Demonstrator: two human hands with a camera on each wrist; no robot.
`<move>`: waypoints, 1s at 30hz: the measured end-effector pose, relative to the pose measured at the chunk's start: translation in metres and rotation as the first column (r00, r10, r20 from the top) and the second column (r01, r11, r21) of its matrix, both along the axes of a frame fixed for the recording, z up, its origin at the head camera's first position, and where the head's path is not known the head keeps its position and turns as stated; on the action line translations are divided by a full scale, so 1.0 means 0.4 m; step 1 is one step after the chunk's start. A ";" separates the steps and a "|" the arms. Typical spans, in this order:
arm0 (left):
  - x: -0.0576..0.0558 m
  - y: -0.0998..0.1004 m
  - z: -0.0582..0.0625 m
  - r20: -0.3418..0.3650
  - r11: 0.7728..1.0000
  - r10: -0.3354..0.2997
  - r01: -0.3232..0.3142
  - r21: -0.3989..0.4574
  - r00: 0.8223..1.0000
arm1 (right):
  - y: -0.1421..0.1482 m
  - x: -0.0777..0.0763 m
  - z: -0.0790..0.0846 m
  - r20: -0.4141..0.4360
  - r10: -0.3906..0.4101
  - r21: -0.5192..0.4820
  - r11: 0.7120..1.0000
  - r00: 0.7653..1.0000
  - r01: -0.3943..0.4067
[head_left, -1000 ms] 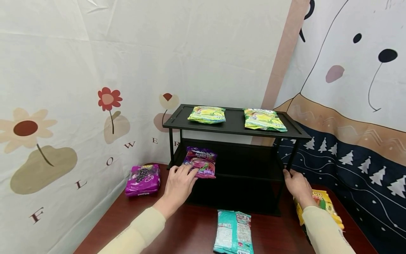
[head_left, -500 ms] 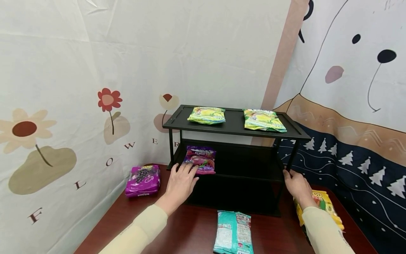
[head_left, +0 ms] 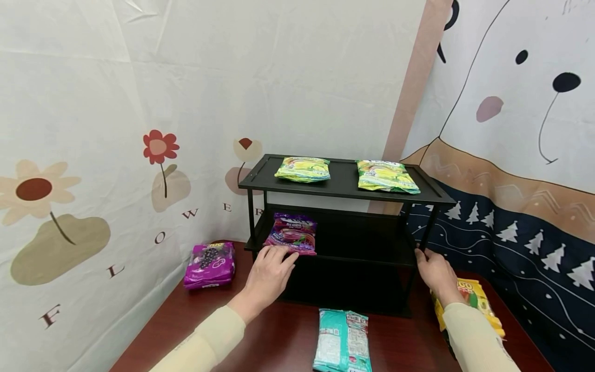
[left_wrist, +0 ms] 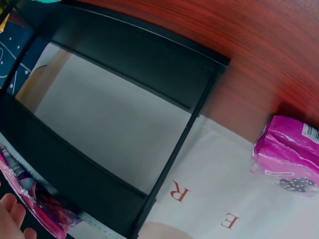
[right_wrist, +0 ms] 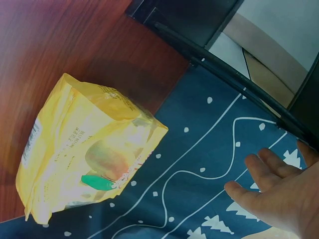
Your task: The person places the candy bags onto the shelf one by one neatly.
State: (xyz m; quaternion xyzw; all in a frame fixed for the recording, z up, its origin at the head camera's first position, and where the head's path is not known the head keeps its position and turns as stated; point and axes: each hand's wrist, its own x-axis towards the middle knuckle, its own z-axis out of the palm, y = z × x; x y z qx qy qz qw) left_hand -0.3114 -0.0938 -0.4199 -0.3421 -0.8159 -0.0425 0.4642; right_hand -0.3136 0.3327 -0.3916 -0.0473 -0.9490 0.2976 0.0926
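Observation:
My left hand (head_left: 271, 274) is at the front edge of the middle shelf, on the left side. Its fingertips touch the lower edge of a purple berry candy bag (head_left: 293, 235), which lies face up on that shelf. In the left wrist view, loosely bent fingers (left_wrist: 12, 214) show beside the candy bag (left_wrist: 50, 204). My right hand (head_left: 437, 274) holds the black shelf rack (head_left: 344, 188) at its right front post, just by the middle shelf. Seen from the right wrist, the other fingers hang relaxed below the post (right_wrist: 224, 69).
Two yellow-green candy bags (head_left: 303, 169) lie on the top shelf. A purple grape bag (head_left: 210, 264) sits left of the rack, a teal bag (head_left: 343, 338) in front, and a yellow mango bag (right_wrist: 94, 154) to the right. Printed cloth (head_left: 139, 103) hangs behind the dark red table (head_left: 269, 336).
The purple berry bag has moved back and settled flatter on the middle shelf. My left hand has drawn down to its lower edge. The right hand has stayed at the post.

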 end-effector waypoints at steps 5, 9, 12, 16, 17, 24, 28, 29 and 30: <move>0.002 0.002 -0.007 0.028 0.998 0.048 -0.047 -0.038 0.998 | 0.002 0.000 -0.002 -0.005 0.007 0.004 1.000 1.000 -0.007; 0.000 0.004 -0.007 0.036 0.997 0.067 -0.065 -0.041 0.997 | 0.002 -0.001 -0.005 -0.016 0.006 0.003 1.000 1.000 -0.006; -0.002 0.007 -0.006 0.047 0.997 0.072 -0.070 -0.043 0.996 | 0.003 -0.002 -0.006 -0.012 0.002 -0.002 1.000 1.000 -0.002; -0.006 0.015 -0.006 0.057 0.996 0.085 -0.082 -0.045 0.995 | 0.004 -0.003 -0.007 -0.015 0.004 0.005 1.000 1.000 -0.004; -0.007 0.017 -0.006 0.059 0.995 0.088 -0.085 -0.045 0.994 | 0.004 -0.003 -0.007 -0.018 0.004 0.008 1.000 1.000 -0.004; -0.011 0.024 -0.003 0.102 0.993 0.108 -0.103 -0.053 0.989 | 0.005 -0.002 -0.004 0.008 -0.002 -0.008 1.000 1.000 0.003; -0.012 0.027 0.002 0.150 0.993 0.106 -0.098 -0.061 0.983 | 0.003 -0.001 -0.005 0.019 -0.007 -0.019 1.000 1.000 0.008; -0.012 0.028 0.003 0.162 0.993 0.108 -0.098 -0.065 0.981 | 0.003 -0.001 -0.005 0.020 -0.008 -0.020 1.000 1.000 0.008; -0.012 0.029 0.004 0.173 0.992 0.113 -0.102 -0.071 0.978 | 0.003 -0.001 -0.005 0.021 -0.008 -0.022 1.000 1.000 0.009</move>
